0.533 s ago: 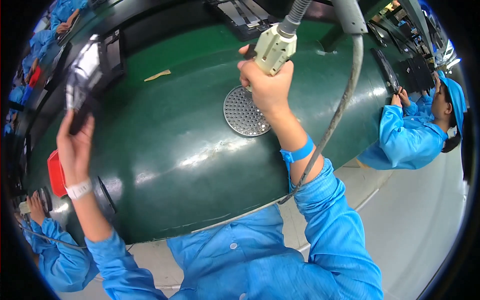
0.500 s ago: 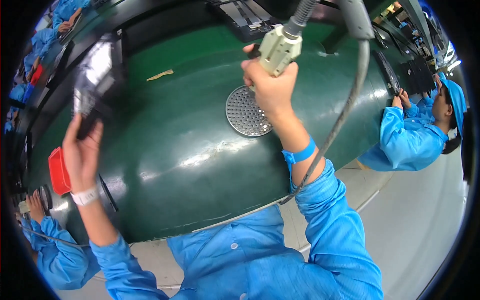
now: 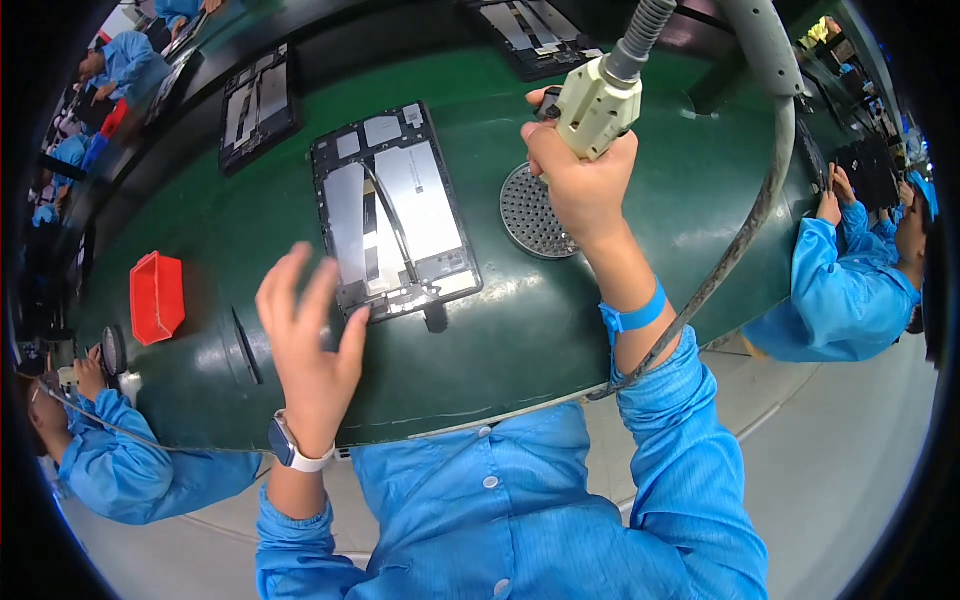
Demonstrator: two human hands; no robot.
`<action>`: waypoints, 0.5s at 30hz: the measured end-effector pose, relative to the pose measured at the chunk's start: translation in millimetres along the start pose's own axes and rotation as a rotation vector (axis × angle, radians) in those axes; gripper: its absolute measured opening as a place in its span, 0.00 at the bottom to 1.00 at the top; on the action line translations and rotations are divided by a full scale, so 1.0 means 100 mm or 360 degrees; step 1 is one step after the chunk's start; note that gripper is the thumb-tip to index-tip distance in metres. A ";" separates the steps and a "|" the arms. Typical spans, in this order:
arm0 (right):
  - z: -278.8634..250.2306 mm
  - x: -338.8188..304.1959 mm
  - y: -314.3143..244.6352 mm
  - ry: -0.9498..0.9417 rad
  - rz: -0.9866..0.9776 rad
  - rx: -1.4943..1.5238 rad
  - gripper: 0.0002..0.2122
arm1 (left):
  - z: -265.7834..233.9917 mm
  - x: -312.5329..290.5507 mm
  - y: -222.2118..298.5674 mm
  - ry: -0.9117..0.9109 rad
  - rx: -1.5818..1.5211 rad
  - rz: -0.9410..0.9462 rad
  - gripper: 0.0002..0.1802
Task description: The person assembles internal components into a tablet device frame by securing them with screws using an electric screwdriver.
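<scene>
An opened tablet chassis point(image 3: 395, 215) with bare metal plates and a thin dark cable lies flat on the green work surface point(image 3: 560, 330). My left hand point(image 3: 310, 345) hovers with spread fingers at its near left corner, holding nothing. My right hand point(image 3: 580, 180) grips a cream-coloured powered screwdriver point(image 3: 597, 105), held upright above a round perforated metal disc point(image 3: 535, 212). A grey hose point(image 3: 745, 230) runs from the tool down past my right forearm.
A red plastic bin point(image 3: 157, 296) sits at the left of the surface. More opened tablet chassis lie farther back point(image 3: 258, 105), point(image 3: 540, 30). People in blue coats work at the right point(image 3: 850, 290) and lower left point(image 3: 110, 460).
The tablet chassis that my left hand held up at the left now lies flat on the surface, and the hand has let go of it. My right hand keeps the screwdriver raised.
</scene>
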State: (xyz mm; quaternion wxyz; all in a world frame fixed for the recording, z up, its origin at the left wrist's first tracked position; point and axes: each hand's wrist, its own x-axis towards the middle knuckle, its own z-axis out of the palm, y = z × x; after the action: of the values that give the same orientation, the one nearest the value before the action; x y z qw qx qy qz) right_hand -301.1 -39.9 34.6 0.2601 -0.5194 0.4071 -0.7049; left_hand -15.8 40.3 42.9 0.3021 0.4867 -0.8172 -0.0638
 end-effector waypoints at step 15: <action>0.02 -0.02 -0.07 0.0059 -0.0032 -0.0079 0.10 | 0.43 0.26 0.05 -0.0306 -0.0235 0.1062 0.14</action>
State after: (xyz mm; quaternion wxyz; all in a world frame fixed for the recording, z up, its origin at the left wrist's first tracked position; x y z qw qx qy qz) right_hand -297.8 -34.9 39.5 0.2325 -0.5166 0.4241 -0.7066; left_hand -52.5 12.9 20.8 0.2625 0.1616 -0.9490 -0.0659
